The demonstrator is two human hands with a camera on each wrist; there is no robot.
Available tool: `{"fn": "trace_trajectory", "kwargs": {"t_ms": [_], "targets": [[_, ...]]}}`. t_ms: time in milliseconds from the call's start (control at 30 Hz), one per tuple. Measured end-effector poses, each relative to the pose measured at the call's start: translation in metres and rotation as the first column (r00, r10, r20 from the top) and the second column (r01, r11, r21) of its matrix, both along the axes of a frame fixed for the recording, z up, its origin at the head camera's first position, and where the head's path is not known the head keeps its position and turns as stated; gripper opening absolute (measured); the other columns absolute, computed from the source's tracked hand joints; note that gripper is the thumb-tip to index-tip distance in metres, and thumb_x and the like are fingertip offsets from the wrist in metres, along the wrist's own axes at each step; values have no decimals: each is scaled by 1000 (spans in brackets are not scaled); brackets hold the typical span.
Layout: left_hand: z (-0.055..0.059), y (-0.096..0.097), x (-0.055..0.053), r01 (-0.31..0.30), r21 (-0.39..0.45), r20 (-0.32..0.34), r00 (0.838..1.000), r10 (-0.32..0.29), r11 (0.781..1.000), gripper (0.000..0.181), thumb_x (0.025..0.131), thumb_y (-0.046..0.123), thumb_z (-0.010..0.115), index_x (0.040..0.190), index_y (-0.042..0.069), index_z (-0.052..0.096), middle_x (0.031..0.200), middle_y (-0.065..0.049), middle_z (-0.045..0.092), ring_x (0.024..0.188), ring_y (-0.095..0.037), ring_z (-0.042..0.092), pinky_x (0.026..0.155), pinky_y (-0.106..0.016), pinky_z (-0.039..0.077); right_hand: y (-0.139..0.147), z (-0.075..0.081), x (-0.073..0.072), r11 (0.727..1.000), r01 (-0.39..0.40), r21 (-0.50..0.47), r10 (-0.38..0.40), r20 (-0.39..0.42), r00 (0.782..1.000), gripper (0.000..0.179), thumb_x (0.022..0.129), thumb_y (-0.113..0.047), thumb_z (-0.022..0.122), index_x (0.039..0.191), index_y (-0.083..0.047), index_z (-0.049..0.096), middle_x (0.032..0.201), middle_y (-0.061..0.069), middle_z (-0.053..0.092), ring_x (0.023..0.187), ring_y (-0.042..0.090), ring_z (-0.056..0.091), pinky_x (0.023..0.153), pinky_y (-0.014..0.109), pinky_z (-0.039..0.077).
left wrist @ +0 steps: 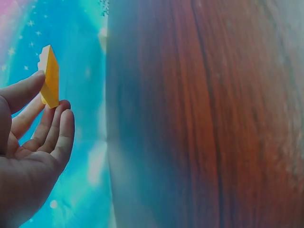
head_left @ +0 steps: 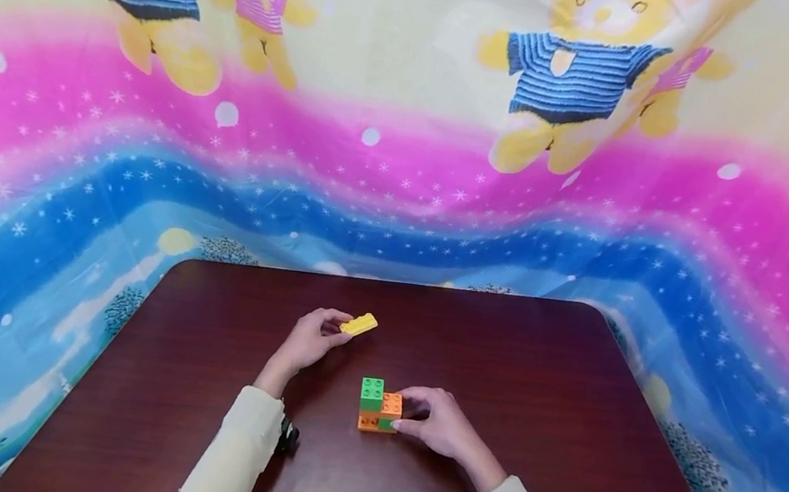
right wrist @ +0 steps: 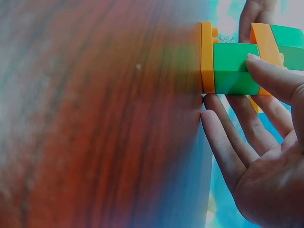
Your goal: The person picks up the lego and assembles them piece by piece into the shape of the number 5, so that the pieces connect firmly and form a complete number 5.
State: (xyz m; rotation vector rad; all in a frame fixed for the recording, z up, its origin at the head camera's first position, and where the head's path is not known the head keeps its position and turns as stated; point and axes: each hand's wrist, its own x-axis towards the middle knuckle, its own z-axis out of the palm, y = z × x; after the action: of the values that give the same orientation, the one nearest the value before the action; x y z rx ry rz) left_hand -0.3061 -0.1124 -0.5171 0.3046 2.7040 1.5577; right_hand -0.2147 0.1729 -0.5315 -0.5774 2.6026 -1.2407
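The block stack (head_left: 372, 394) stands on the table (head_left: 500, 353), before and slightly right of the single brick (head_left: 359, 324).

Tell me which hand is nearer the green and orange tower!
The right hand, holding the tower from its right side. The left hand is beyond it, leftward, pinching a yellow brick.

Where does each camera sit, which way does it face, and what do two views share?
Head: worn on the head, facing forward and down over the table to the printed cloth; left hand, right hand and sleeves show.
Left wrist: on that wrist, facing the yellow brick pinched by the left hand; that hand shows.
Right wrist: on that wrist, facing the block stack; the right hand shows, apparently part of the left too.
Shared: head and right wrist both show the block stack.
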Motion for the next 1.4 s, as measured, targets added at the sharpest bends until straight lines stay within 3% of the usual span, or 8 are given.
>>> {"fn": "trace_trajectory", "kwargs": {"t_ms": [500,700,833,933,1133,1400], "targets": [[25,2,33,88,6,-110,990,-87,996,34,93,12,77,127,13,72,117,-5,65,99,-18,68,89,-34,59,0,-2,1,1000,-9,-23,8,-14,1000,36,86,-19,86,121,-17,75,113,1,75,94,16,73,82,33,59],[37,8,47,142,8,-136,981,-140,990,35,94,12,77,128,16,71,117,-2,64,97,-15,67,87,-31,59,2,-1,-1,1000,-3,-13,3,8,1000,37,87,-21,85,122,-18,75,116,1,74,97,17,72,84,39,59],[42,13,55,175,1,-143,975,-173,985,36,94,13,77,129,18,71,117,-1,63,98,-18,67,88,-36,59,1,-1,-2,1000,-5,-8,6,16,1000,36,87,-21,85,122,-18,75,116,1,75,97,18,72,86,42,59],[44,16,61,191,-6,-153,970,-189,982,36,94,13,77,129,19,71,116,0,63,98,-19,67,88,-37,59,1,-1,-2,1000,-5,0,5,21,1000,36,87,-21,85,122,-18,75,116,1,74,97,17,72,87,44,60],[48,20,71,213,-37,-180,960,-216,976,37,94,15,78,129,22,71,116,3,63,95,-12,65,85,-27,58,1,-1,-1,1000,-11,3,11,17,1000,35,87,-22,85,120,-18,75,116,0,75,97,18,72,88,45,60],[50,22,78,242,-37,-162,956,-245,970,38,93,15,79,129,23,71,114,7,63,96,-11,65,90,-38,60,2,1,-1,1000,-23,-4,23,8,1000,33,88,-22,84,120,-19,75,113,-1,75,97,17,72,87,43,60]]}}
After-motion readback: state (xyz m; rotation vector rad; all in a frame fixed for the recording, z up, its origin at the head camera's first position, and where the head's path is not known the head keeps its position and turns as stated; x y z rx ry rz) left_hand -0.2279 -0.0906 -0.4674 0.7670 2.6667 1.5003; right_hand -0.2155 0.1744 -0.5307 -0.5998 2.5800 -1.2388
